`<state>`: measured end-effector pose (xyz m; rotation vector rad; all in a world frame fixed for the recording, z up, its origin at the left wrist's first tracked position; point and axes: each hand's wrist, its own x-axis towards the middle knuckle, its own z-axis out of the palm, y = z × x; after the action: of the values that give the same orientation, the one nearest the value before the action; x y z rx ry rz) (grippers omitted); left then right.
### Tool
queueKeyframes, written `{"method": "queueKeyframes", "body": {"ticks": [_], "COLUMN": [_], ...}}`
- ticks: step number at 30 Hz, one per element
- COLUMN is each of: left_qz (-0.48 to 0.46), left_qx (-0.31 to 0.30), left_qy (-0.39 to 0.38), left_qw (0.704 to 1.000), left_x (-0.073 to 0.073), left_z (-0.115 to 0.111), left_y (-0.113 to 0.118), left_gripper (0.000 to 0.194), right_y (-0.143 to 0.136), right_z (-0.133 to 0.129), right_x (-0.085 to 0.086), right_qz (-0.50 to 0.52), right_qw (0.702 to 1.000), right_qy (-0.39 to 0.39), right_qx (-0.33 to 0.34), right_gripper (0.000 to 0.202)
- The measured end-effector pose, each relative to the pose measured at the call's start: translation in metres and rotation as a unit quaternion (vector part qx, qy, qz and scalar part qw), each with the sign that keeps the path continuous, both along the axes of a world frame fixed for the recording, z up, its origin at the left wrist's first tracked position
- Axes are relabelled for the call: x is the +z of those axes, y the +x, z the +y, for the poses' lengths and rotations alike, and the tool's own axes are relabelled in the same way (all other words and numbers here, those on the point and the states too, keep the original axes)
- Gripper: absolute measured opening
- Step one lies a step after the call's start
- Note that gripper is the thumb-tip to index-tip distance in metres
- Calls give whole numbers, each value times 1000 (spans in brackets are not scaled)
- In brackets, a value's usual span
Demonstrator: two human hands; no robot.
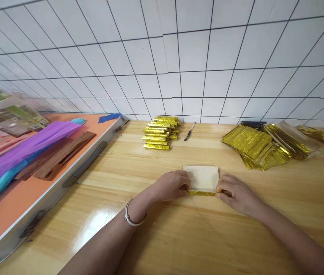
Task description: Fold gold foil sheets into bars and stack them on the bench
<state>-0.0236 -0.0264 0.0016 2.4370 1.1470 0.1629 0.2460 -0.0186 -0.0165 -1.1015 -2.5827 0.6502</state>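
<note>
A small sheet of gold foil paper [203, 176] lies on the wooden table with its pale beige backing up. Along its near edge a narrow gold strip is folded over. My left hand [176, 185] grips the left end of that fold, fingers curled. At the right end, my right hand [233, 192] pinches the same fold between thumb and fingers. Beyond my hands sits a pile of narrow folded gold strips [162, 131]. A heap of flat gold foil sheets [248, 145] lies farther to the right.
A pen [190, 131] lies beside the strip pile. On the left, a raised orange board [50, 189] carries purple crepe paper [30, 147], brown crepe paper [55, 160] and a clear plastic basket [10, 114]. A white tiled wall [190, 49] rises behind the table.
</note>
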Motion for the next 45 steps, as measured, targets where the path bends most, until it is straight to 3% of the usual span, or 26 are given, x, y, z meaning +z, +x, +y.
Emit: {"method": "queueKeyframes", "body": {"ticks": [5, 9, 14, 19, 26, 29, 36, 45], "left_qz": [2, 2, 22, -10, -122, -133, -129, -122], "left_qx": [42, 91, 33, 38, 140, 192, 252, 284], "left_qy": [39, 113, 171, 156, 110, 95, 47, 31], "left_qw": [998, 989, 984, 987, 976, 968, 958, 950], "left_x": [-3, -14, -27, -31, -31, -29, -26, -25], "left_z": [-14, -35, -54, -58, -62, -62, -59, -52], "left_y": [3, 9, 12, 8, 10, 12, 14, 18], "left_gripper": [18, 10, 16, 17, 13, 15, 17, 6], "right_y": [1, -4, -14, -9, -2, -3, -7, -11], "right_z": [-3, -9, -17, -28, -37, -37, -35, -28], "right_x": [2, 5, 10, 0, -18, -24, -28, -31], "right_qz": [-25, -39, -88, -102, 85, 114, 117, 28], "right_qw": [1000, 997, 989, 989, 993, 990, 986, 990], "right_qy": [6, 49, 93, 99, 79, 62, 81, 91], "right_qx": [17, 44, 71, 48, -17, -46, -92, -100], "right_gripper": [3, 3, 15, 15, 13, 13, 11, 12]}}
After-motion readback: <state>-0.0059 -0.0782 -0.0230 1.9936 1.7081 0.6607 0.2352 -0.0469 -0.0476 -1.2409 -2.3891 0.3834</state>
